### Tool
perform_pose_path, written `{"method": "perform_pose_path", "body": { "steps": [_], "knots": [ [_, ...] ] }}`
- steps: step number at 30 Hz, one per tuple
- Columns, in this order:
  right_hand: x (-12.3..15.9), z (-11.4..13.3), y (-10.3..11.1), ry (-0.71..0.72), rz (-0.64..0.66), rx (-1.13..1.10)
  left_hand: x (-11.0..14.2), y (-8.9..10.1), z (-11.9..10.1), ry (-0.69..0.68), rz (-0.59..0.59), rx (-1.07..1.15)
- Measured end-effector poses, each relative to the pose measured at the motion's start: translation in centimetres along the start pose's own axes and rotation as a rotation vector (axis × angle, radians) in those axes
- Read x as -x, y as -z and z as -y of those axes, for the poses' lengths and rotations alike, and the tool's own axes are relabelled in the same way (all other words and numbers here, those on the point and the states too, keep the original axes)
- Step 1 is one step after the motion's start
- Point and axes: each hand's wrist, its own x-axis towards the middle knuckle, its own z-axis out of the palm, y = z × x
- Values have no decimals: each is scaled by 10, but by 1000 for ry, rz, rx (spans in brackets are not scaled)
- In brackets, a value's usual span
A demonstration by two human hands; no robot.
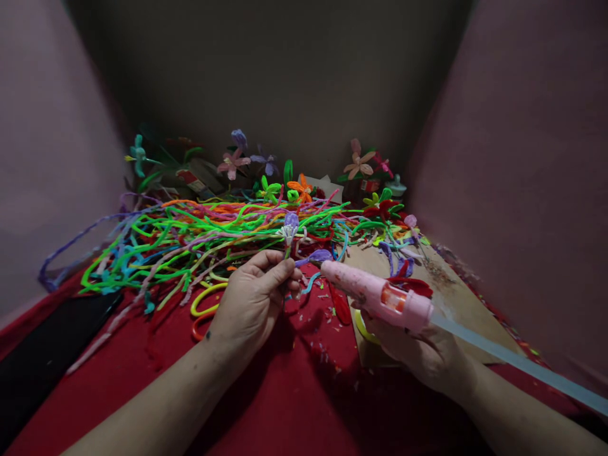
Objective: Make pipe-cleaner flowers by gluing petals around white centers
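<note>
Between the thumb and fingers of my left hand (259, 291) is a pipe-cleaner flower (291, 225) with a purple petal, white stamens and a thin stem. A second purple petal (319, 256) sticks out to the right from the same grip. My right hand (418, 348) is wrapped around a pink hot glue gun (375, 292), its grip mostly hidden by the fingers. The gun's nozzle points left and lies close to the second petal; whether they touch I cannot tell. A long translucent glue stick (513, 362) runs out of the gun's back end.
A heap of colourful pipe cleaners (209, 231) spreads across the red cloth (294, 405). Finished pipe-cleaner flowers (358, 163) stand along the back wall. Yellow-and-orange scissor handles (205, 303) lie beside my left wrist. Cardboard (437, 285) lies at right, a black flat object (52, 361) at left.
</note>
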Motion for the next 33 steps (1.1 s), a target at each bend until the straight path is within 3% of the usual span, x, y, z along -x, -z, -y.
{"method": "perform_pose_path", "body": {
  "steps": [12, 24, 33],
  "knots": [
    [0, 4, -4, -30, -48, -33, 1, -2, -2, 4, -8, -25],
    [-7, 17, -10, -56, 2, -24, 1, 0, 0, 5, 10, -39],
    [-3, 11, -5, -47, -15, 9, 2, -3, -2, 19, -15, -27]
  ]
}}
